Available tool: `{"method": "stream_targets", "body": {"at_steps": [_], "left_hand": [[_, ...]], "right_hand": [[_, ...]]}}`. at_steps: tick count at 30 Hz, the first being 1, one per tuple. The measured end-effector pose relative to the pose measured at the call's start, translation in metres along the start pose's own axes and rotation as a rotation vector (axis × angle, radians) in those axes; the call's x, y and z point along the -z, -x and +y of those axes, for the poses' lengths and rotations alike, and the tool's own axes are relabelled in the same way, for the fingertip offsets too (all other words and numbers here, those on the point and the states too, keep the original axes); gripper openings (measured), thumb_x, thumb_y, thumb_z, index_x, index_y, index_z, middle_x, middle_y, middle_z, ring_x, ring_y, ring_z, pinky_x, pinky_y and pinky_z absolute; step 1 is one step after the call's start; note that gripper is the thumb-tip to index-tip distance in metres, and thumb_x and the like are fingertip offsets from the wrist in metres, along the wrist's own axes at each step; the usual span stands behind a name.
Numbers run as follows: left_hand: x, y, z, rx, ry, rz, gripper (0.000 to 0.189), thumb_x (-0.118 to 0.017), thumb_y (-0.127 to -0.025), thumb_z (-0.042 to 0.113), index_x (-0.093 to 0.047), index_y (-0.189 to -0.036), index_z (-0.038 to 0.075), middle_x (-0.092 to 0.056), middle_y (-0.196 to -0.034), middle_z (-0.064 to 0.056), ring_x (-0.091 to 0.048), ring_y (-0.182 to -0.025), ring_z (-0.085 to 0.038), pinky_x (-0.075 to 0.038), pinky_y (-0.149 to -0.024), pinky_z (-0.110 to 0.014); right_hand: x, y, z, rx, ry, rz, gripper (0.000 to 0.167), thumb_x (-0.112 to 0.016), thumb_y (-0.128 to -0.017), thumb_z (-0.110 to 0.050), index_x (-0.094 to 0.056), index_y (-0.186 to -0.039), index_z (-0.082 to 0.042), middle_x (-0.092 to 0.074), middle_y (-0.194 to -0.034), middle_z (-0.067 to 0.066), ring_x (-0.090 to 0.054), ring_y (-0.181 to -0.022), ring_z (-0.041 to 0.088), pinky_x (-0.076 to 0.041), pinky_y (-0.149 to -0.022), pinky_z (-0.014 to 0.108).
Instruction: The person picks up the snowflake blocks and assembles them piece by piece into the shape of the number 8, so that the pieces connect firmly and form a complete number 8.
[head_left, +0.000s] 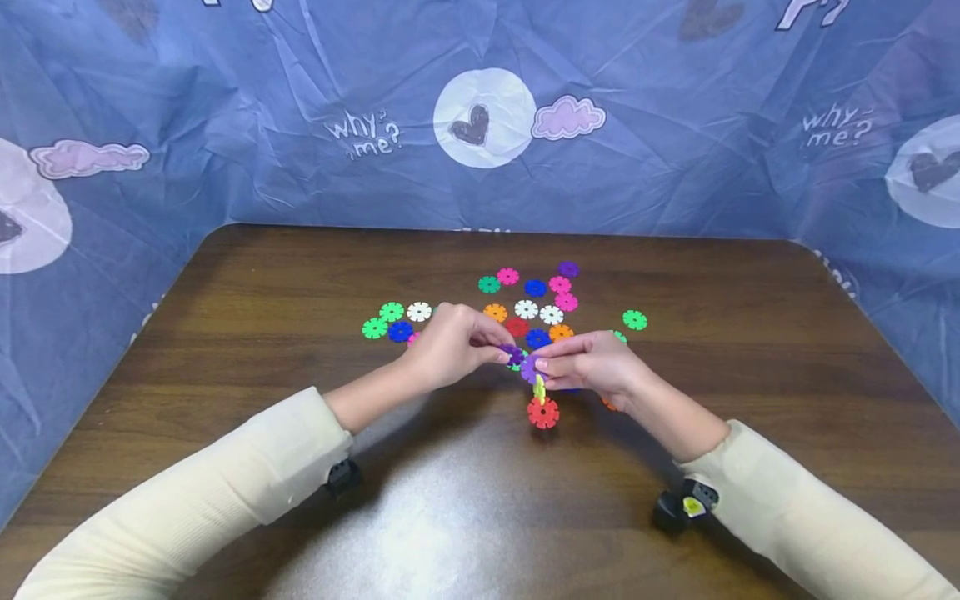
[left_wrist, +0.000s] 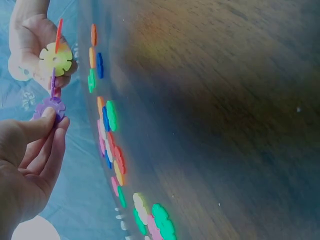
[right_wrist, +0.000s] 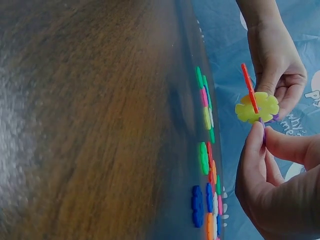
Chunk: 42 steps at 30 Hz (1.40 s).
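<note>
- Both hands raised over the table, fingertips almost meeting. Left hand (head_left: 453, 343) pinches a dark purple disc (head_left: 514, 356) between thumb and fingers; right hand (head_left: 600, 367) pinches a lighter purple disc (head_left: 532, 367) the same way.
- Between the fingertips: the two purple notched discs meet edge to edge. Can't tell if their slots are engaged.
- Just below the right fingertips: yellow disc (head_left: 540, 389) joined to the lighter purple one, red disc (head_left: 543, 412) joined to the yellow, hanging lowest and nearest the wearer. Neighbours sit crosswise to each other.
- Behind each hand: cream sleeve cuffs, with a black wrist device (head_left: 343, 477) at the left one and another (head_left: 686, 504) at the right.
- Under the right hand: orange disc (head_left: 609, 404), mostly hidden.
- Just past the fingertips, flat on brown wood table (head_left: 225, 375): blue disc (head_left: 537, 338), another red disc (head_left: 517, 327), two orange, two white.
- Beyond left hand, to its left: two green discs, white disc (head_left: 419, 311), one blue, one pink partly covered.
- Beyond right hand: green disc (head_left: 634, 320), second green partly hidden.
- Farther out: teal disc (head_left: 489, 285), three pink, one blue, one purple.
- Farthest: blue printed cloth (head_left: 637, 183) behind the table.
</note>
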<state>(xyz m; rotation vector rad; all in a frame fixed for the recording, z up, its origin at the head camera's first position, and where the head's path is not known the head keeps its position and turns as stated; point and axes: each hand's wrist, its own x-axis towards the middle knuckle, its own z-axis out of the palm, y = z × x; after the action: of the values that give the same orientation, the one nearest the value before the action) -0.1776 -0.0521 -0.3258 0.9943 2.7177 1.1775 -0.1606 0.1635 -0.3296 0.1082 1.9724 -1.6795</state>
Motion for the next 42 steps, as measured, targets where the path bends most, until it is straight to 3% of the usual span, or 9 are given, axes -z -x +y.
{"method": "stream_targets", "body": {"at_steps": [6, 13, 17, 23, 29, 36, 42], "left_hand": [[-0.002, 0.001, 0.0, -0.022, 0.022, 0.015, 0.012, -0.077, -0.079, 0.007, -0.077, -0.09, 0.003, -0.076, -0.088, -0.011, -0.074, -0.078, -0.017, -0.056, -0.066, -0.017], [-0.004, 0.004, 0.001, -0.189, -0.034, 0.064, 0.012, -0.077, -0.077, 0.003, -0.077, -0.089, 0.001, -0.076, -0.086, -0.012, -0.074, -0.079, -0.019, -0.056, -0.066, -0.017], [-0.006, 0.006, 0.0, -0.235, -0.007, 0.105, 0.012, -0.078, -0.076, 0.002, -0.077, -0.087, 0.0, -0.076, -0.085, -0.012, -0.074, -0.079, -0.02, -0.057, -0.068, -0.019], [-0.005, 0.007, -0.005, -0.2, 0.042, 0.083, 0.014, -0.078, -0.076, 0.004, -0.077, -0.089, -0.001, -0.076, -0.087, -0.013, -0.074, -0.081, -0.021, -0.057, -0.069, -0.02], [0.004, 0.001, -0.006, -0.131, 0.119, 0.01, 0.015, -0.076, -0.079, 0.003, -0.077, -0.093, 0.003, -0.076, -0.091, -0.011, -0.074, -0.083, -0.018, -0.058, -0.069, -0.021], [0.013, -0.007, -0.002, -0.187, 0.137, -0.038, 0.013, -0.075, -0.08, 0.002, -0.077, -0.092, 0.003, -0.077, -0.091, -0.01, -0.074, -0.085, -0.018, -0.058, -0.073, -0.022], [0.013, -0.012, 0.002, -0.223, 0.112, -0.072, 0.011, -0.073, -0.082, 0.002, -0.076, -0.093, 0.003, -0.076, -0.092, -0.009, -0.073, -0.088, -0.017, -0.057, -0.079, -0.02]], "right_hand": [[-0.002, 0.001, 0.0, 0.007, -0.016, 0.022, 0.042, -0.064, -0.09, -0.006, -0.054, -0.125, 0.016, -0.072, -0.076, -0.005, -0.07, -0.071, 0.006, -0.058, -0.076, 0.026], [-0.01, 0.001, -0.002, 0.011, -0.054, 0.072, 0.038, -0.065, -0.088, -0.001, -0.057, -0.121, 0.016, -0.071, -0.072, -0.004, -0.07, -0.069, 0.007, -0.059, -0.072, 0.028], [-0.014, 0.002, -0.004, 0.016, -0.055, 0.102, 0.035, -0.066, -0.087, -0.001, -0.06, -0.118, 0.015, -0.071, -0.071, -0.004, -0.07, -0.068, 0.007, -0.059, -0.071, 0.027], [-0.016, 0.003, -0.003, -0.013, -0.071, 0.086, 0.039, -0.066, -0.089, -0.005, -0.058, -0.121, 0.014, -0.071, -0.073, -0.005, -0.069, -0.068, 0.006, -0.059, -0.071, 0.025], [-0.01, 0.006, -0.004, -0.01, -0.116, -0.023, 0.043, -0.06, -0.093, -0.006, -0.05, -0.129, 0.014, -0.072, -0.078, -0.006, -0.07, -0.074, 0.006, -0.058, -0.077, 0.024], [-0.004, 0.012, -0.013, 0.02, -0.045, -0.076, 0.042, -0.061, -0.092, -0.009, -0.052, -0.128, 0.013, -0.072, -0.08, -0.007, -0.07, -0.075, 0.007, -0.058, -0.08, 0.027], [-0.002, 0.015, -0.013, 0.028, -0.051, -0.078, 0.035, -0.062, -0.091, -0.006, -0.057, -0.122, 0.012, -0.072, -0.079, -0.007, -0.069, -0.075, 0.006, -0.058, -0.078, 0.025]]}}
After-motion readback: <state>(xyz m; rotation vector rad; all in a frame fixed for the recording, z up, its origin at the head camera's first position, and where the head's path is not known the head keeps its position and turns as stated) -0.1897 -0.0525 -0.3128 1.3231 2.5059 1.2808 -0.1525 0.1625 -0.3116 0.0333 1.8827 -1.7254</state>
